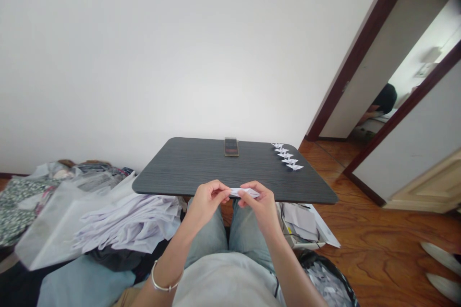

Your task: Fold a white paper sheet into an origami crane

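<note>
A narrow piece of folded white paper (pixel 236 192) stretches between my two hands at the near edge of the dark table (pixel 194 165). My left hand (pixel 210 197) pinches its left end between thumb and fingers. Closed around the right part is my right hand (pixel 260 199), thumb on the near side. The paper's right tip shows past my right thumb. On the table's right side, several folded white paper cranes (pixel 288 155) stand in a slanting row. A phone-like dark rectangle (pixel 231 147) lies at the table's far edge.
Piled clothes (pixel 133 220) and plastic bags (pixel 54 225) lie to the left. Below the table's right side sits a box of papers (pixel 300 225), beside a black bag of paper scraps (pixel 327 278). Through the doorway a person (pixel 385 100) is partly visible. White shoes (pixel 442 273) appear at far right.
</note>
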Demonstrator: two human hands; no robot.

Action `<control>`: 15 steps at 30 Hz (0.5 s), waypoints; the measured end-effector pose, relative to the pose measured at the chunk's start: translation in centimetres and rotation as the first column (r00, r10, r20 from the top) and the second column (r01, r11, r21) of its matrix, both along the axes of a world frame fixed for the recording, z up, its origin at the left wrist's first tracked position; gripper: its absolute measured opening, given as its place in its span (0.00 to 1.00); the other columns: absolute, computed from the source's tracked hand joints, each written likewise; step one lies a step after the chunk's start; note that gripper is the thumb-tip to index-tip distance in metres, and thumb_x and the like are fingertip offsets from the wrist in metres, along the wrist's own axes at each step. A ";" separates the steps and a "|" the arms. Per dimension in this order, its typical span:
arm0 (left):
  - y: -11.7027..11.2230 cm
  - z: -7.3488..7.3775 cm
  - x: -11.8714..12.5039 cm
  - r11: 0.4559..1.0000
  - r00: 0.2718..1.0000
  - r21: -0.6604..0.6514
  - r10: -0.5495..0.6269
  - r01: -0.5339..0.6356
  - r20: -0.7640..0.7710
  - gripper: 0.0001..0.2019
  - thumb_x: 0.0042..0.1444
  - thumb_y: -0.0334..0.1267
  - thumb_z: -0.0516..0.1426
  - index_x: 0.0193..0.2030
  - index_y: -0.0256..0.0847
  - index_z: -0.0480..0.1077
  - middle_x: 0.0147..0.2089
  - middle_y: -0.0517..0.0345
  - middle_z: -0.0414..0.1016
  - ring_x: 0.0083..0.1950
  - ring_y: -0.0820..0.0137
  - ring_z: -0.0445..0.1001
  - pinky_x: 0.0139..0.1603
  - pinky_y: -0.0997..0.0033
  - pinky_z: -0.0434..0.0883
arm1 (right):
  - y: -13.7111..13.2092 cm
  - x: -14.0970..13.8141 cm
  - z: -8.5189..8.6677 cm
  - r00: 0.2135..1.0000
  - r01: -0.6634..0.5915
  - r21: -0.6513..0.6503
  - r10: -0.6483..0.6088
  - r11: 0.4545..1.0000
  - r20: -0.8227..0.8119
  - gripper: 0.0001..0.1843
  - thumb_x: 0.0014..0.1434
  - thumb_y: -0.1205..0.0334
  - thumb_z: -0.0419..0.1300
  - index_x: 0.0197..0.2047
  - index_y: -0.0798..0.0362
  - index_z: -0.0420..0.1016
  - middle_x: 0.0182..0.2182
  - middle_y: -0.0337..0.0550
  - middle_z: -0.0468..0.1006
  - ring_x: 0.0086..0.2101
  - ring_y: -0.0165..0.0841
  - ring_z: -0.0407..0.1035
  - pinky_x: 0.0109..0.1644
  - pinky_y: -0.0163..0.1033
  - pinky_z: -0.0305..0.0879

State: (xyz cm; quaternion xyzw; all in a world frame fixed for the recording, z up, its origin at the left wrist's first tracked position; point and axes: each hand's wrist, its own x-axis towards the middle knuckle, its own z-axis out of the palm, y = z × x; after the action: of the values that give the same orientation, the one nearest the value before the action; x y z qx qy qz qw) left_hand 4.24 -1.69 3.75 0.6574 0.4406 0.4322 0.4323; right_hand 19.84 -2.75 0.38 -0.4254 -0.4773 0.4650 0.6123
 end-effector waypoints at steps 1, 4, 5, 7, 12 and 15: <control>0.1 -0.1 0.0 1.000 1.000 0.005 -0.010 0.010 -0.007 0.09 0.50 0.39 0.58 0.25 0.35 0.72 0.22 0.58 0.72 0.25 0.72 0.70 0.30 0.74 0.67 | 0.1 0.0 0.0 1.000 0.002 -0.004 -0.002 1.000 -0.014 0.10 0.45 0.59 0.67 0.30 0.55 0.74 0.16 0.36 0.76 0.17 0.28 0.70 0.23 0.31 0.67; 0.3 -0.7 -0.1 0.999 0.999 0.003 -0.038 0.037 0.032 0.12 0.53 0.41 0.55 0.28 0.34 0.73 0.23 0.56 0.73 0.26 0.72 0.71 0.30 0.74 0.68 | 0.2 -0.1 -0.1 0.999 0.014 -0.002 -0.014 1.000 -0.044 0.11 0.44 0.58 0.68 0.29 0.55 0.74 0.17 0.37 0.76 0.18 0.29 0.71 0.24 0.32 0.69; 0.4 -0.8 -0.1 0.999 0.997 -0.003 -0.046 0.046 0.060 0.14 0.54 0.43 0.54 0.29 0.33 0.73 0.24 0.56 0.74 0.26 0.71 0.71 0.30 0.73 0.68 | 0.2 -0.1 -0.1 0.999 0.020 -0.001 -0.020 1.000 -0.048 0.11 0.44 0.58 0.68 0.29 0.55 0.74 0.17 0.37 0.76 0.18 0.30 0.71 0.24 0.32 0.70; 0.4 -1.1 -0.2 0.998 0.992 -0.020 -0.063 0.065 0.107 0.17 0.56 0.46 0.51 0.31 0.33 0.74 0.25 0.54 0.74 0.27 0.71 0.72 0.30 0.73 0.69 | 0.1 -0.1 -0.1 0.998 0.037 -0.002 -0.037 0.999 -0.057 0.11 0.44 0.57 0.68 0.28 0.55 0.74 0.17 0.37 0.76 0.18 0.30 0.71 0.24 0.33 0.70; 0.1 -1.0 -0.4 0.998 0.996 -0.009 -0.064 0.064 0.061 0.11 0.50 0.42 0.59 0.33 0.34 0.74 0.30 0.54 0.75 0.29 0.71 0.71 0.31 0.73 0.69 | -0.2 -0.1 0.2 0.995 0.055 -0.009 -0.056 0.998 -0.084 0.11 0.45 0.58 0.68 0.29 0.55 0.75 0.16 0.36 0.76 0.17 0.29 0.70 0.24 0.32 0.69; 0.1 -0.8 -0.4 0.998 0.999 0.051 -0.032 0.031 0.017 0.08 0.49 0.38 0.59 0.31 0.35 0.75 0.30 0.55 0.74 0.27 0.73 0.69 0.29 0.74 0.68 | -0.3 -0.2 0.3 0.995 0.049 -0.012 -0.050 0.999 -0.088 0.11 0.45 0.58 0.68 0.29 0.55 0.75 0.16 0.36 0.75 0.17 0.29 0.70 0.24 0.32 0.69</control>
State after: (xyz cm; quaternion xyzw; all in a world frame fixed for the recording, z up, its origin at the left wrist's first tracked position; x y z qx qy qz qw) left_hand 3.81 -1.64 2.92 0.6712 0.4153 0.4420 0.4262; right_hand 19.69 -3.07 0.64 -0.4191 -0.4370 0.4703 0.6420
